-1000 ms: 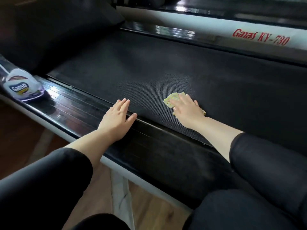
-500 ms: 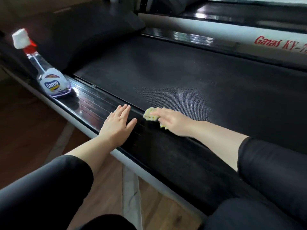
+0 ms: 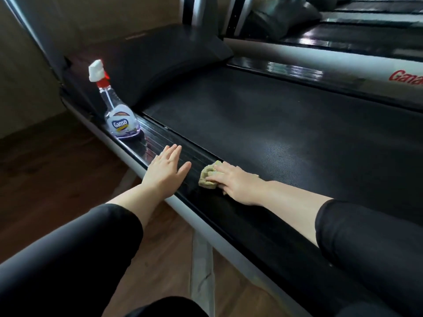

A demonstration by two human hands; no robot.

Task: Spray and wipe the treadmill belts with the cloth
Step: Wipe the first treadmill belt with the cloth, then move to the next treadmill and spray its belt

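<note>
**Cloth pulled back to the belt's near edge**

Since a second ago my right hand has drawn the small crumpled yellow-green cloth off the open middle of the black textured treadmill belt toward me. It now sits at the seam where the belt meets the glossy black grooved side rail. My head has also turned, so the clear spray bottle with its white-and-red trigger head is now in view from top to bottom.

The right hand's fingers lie stretched out flat on top of the cloth and press it down rather than curl round it. The left hand has not shifted. It rests palm down on the side rail just beside the cloth without touching it, with its fingers straight and slightly spread.

The bottle stands upright on the same rail, farther along, well apart from the left hand. Both forearms are bare below black sleeves.

A brown wood floor lies beneath the rail. Beyond the belt stands a second treadmill with red lettering on its pale side, cut off by the frame edge.
</note>
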